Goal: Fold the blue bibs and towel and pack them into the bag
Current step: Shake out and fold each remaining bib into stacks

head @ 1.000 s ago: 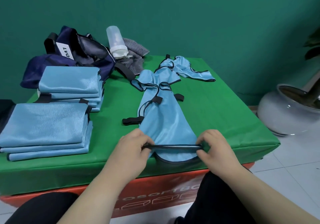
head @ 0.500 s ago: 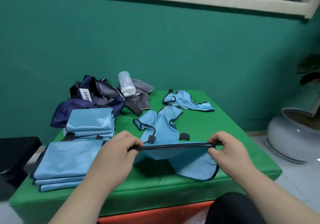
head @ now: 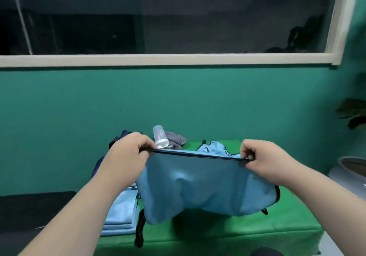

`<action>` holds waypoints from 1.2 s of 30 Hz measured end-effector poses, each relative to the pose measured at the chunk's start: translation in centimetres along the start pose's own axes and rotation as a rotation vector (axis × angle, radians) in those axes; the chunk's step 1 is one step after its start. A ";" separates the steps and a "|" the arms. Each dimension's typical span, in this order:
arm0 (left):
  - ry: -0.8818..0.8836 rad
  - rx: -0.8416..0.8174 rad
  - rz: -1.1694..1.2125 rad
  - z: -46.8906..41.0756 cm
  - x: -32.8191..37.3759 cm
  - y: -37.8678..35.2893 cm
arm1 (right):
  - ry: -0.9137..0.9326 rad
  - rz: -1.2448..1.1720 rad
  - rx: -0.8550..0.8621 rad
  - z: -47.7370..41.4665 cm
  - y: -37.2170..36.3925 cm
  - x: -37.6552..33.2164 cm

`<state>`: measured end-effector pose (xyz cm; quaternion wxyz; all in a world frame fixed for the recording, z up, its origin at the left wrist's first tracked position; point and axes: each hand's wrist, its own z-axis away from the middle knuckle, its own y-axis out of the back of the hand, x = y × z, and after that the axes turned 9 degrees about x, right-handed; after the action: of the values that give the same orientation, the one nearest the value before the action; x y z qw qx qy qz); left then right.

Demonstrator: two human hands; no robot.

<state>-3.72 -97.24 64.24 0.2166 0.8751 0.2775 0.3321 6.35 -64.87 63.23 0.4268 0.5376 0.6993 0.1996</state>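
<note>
Your green counter [head: 237,230] carries folded blue bibs [head: 120,214] at 9 o'clock, a bottle [head: 160,137] at 11, and a loose bib [head: 214,149] at 12.

The bib [head: 198,186] in mid-frame is thin light-blue cloth, finely woven with a faint sheen, edged in black binding [head: 198,154]. The folded stack [head: 120,214] at lower left looks the same smooth cloth. The bench [head: 257,228] has a matt green, felt-like cover. The bottle [head: 159,137] is cloudy plastic with a white cap, and the grey rag [head: 176,138] beside it looks coarse-knit. The wall [head: 178,101] is matt teal paint, the window [head: 158,18] dark glossy glass.
</note>
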 end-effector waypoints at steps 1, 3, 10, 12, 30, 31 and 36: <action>0.014 0.009 -0.003 -0.3 0.4 0.9 | 0.017 -0.007 -0.028 -0.1 1.0 -0.4; 0.037 0.023 -0.011 -0.9 1.2 2.7 | 0.027 -0.014 -0.075 -0.2 2.8 -1.2; 0.148 0.036 0.049 -1.8 3.0 7.2 | 0.045 -0.021 -0.117 0.1 7.4 -2.3; 0.136 0.057 0.035 -1.9 3.5 8.0 | 0.046 -0.075 -0.119 0.2 8.4 -2.5; 0.161 -0.114 -0.005 -2.9 4.3 10.5 | -0.090 -0.455 -0.352 -0.3 13.6 -0.4; 0.159 -0.134 -0.009 -2.9 4.2 10.4 | -0.100 -0.452 -0.364 -0.3 13.7 -0.1; 0.127 -0.228 -0.065 -2.8 3.7 9.7 | -0.109 -0.381 -0.369 -0.7 13.4 1.0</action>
<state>-0.11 -101.66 73.34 0.3073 0.8125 0.2793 0.4092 13.54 -59.25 73.10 0.5846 0.3195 0.7154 0.2107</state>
